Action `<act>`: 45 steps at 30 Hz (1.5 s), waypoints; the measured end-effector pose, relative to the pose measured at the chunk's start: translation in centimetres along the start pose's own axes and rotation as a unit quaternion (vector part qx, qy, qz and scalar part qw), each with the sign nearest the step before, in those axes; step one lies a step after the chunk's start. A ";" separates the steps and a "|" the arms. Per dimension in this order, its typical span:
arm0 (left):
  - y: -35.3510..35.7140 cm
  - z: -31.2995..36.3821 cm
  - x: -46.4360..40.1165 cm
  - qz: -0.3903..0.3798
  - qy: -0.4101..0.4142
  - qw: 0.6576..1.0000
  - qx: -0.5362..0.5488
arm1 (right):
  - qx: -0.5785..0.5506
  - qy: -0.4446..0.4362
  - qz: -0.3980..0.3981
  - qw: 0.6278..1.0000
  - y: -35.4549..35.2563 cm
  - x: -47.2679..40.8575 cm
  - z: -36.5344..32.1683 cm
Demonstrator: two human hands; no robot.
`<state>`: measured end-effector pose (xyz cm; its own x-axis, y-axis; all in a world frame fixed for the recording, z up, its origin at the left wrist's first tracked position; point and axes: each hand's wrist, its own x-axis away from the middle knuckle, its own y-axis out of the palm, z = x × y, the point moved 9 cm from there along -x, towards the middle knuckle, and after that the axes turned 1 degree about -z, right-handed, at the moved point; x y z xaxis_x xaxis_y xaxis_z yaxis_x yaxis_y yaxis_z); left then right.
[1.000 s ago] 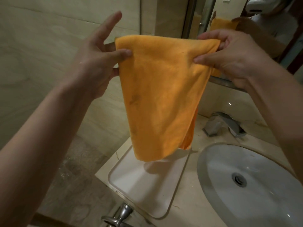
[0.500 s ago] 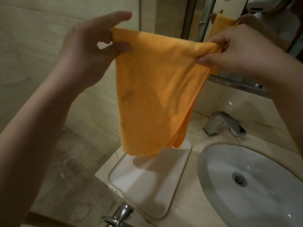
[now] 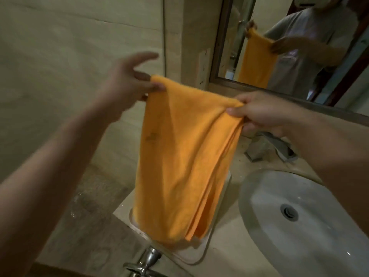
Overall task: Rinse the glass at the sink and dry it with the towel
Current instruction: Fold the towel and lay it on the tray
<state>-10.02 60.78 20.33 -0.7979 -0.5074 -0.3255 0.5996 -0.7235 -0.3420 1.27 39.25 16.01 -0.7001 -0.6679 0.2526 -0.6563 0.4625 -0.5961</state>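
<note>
Your left hand (image 3: pixel 127 84) and right hand (image 3: pixel 261 112) pinch the orange towel's (image 3: pixel 183 156) top corners, hanging it over the white tray (image 3: pixel 203 250).

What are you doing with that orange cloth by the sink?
A person is holding a folded orange towel up by its top corners, left hand on one, right hand on the other. It hangs down over a white tray beside the sink. No glass is in sight.
</note>
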 end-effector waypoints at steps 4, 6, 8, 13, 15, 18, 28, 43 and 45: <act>5.2 -4.0 -0.6 -0.040 -0.079 0.995 -0.036 | 0.087 0.003 0.078 0.993 0.3 -3.9 3.8; 6.4 -5.5 -1.6 -0.051 -0.094 0.990 -0.090 | 0.125 -0.021 0.110 0.986 0.3 -5.1 4.8; 7.6 -5.9 -2.0 -0.068 -0.070 0.982 -0.159 | 0.124 -0.029 0.141 0.982 -0.1 -5.6 5.8; 8.5 -7.4 -1.8 -0.102 -0.044 0.964 -0.241 | 0.118 -0.066 0.214 0.967 0.0 -4.6 6.8; 8.3 -9.1 -0.6 -0.119 -0.048 0.959 -0.254 | 0.121 -0.089 0.209 0.966 2.0 -3.4 7.6; 8.3 -12.7 2.8 -0.159 -0.065 0.952 -0.252 | 0.117 -0.120 0.173 0.971 7.1 -1.5 9.6; 9.7 -24.2 13.3 -0.243 -0.262 0.915 -0.187 | 0.149 -0.091 -0.040 0.984 20.2 0.8 17.9; 7.9 -26.5 15.1 -0.095 -0.296 0.937 -0.160 | 0.152 -0.097 -0.079 0.980 21.8 1.8 18.7; 7.3 -26.1 15.0 -0.075 -0.312 0.937 -0.135 | 0.161 -0.099 -0.060 0.980 21.3 1.6 18.4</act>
<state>-15.99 60.15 -10.04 -0.7039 -0.6464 0.2944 0.4049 -0.7057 -0.5814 -8.65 37.26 -10.29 -0.5344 -0.8208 0.2016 -0.5853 0.1873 -0.7889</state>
